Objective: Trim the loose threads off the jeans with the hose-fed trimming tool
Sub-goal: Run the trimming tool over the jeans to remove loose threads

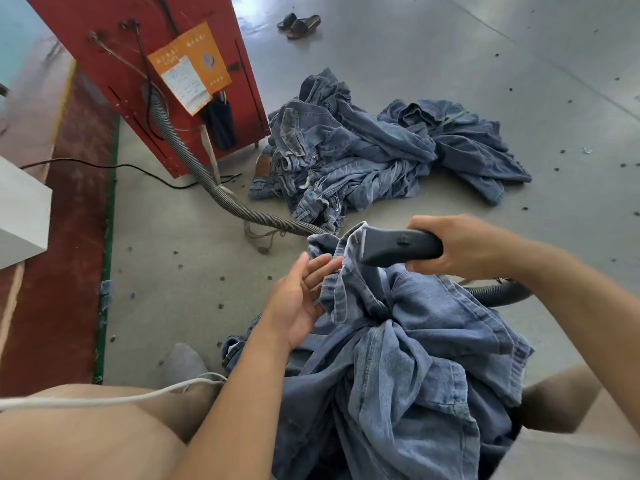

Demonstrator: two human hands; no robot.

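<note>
A pair of blue jeans [415,341] lies bunched across my lap, one edge raised toward the trimming tool. My right hand [464,245] grips the dark grey trimming tool [398,245] by its handle, its pale head touching the raised denim edge. A ribbed grey hose [221,195] runs from the red machine across the floor and behind the jeans. My left hand [301,296] is beside the jeans' left edge, palm turned up, fingers straight, their tips against the fabric.
A red machine cabinet [145,64] with an orange notice stands at the back left. A heap of jeans [363,150] lies on the grey floor beyond my hands. Sandals [299,25] sit far back. A white cable [104,398] crosses my left thigh.
</note>
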